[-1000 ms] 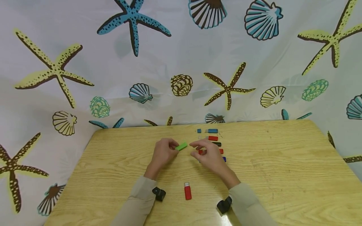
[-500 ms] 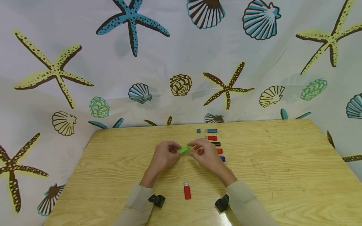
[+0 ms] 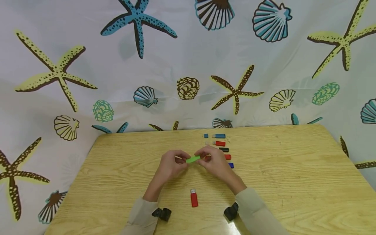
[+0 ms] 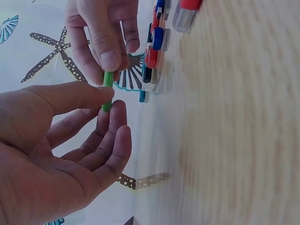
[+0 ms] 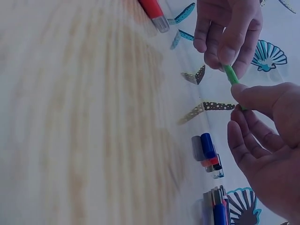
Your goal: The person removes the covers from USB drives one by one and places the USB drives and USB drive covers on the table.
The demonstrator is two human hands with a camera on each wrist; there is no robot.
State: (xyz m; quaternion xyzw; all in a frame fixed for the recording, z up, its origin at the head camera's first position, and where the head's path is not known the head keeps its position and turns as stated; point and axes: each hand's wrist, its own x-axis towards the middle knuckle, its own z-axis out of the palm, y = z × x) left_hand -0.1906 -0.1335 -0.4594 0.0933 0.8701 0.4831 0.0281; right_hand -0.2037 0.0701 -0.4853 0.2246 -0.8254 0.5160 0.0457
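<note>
A bright green USB stick (image 3: 193, 159) is held above the table between both hands. My left hand (image 3: 171, 164) pinches its left end, and my right hand (image 3: 216, 164) pinches its right end with thumb and fingers. In the left wrist view the green stick (image 4: 108, 78) shows edge-on, the thumb lying against it. No metal plug shows; the fingers hide both ends. Nearer me, a red USB stick (image 3: 194, 199) lies on the wood with its metal plug bare and pointing away.
Behind the right hand lies a column of USB sticks: blue (image 3: 220, 136), red (image 3: 220, 143), black (image 3: 224, 149), another red (image 3: 227, 157) and dark blue (image 3: 231, 165). A small blue cap (image 3: 206, 135) sits by the far one. A shell-print cloth (image 3: 164, 107) hangs behind the table (image 3: 279, 182).
The green stick has come toward me and slightly right with the left hand. My right hand, earlier apart from it, now pinches its right end.
</note>
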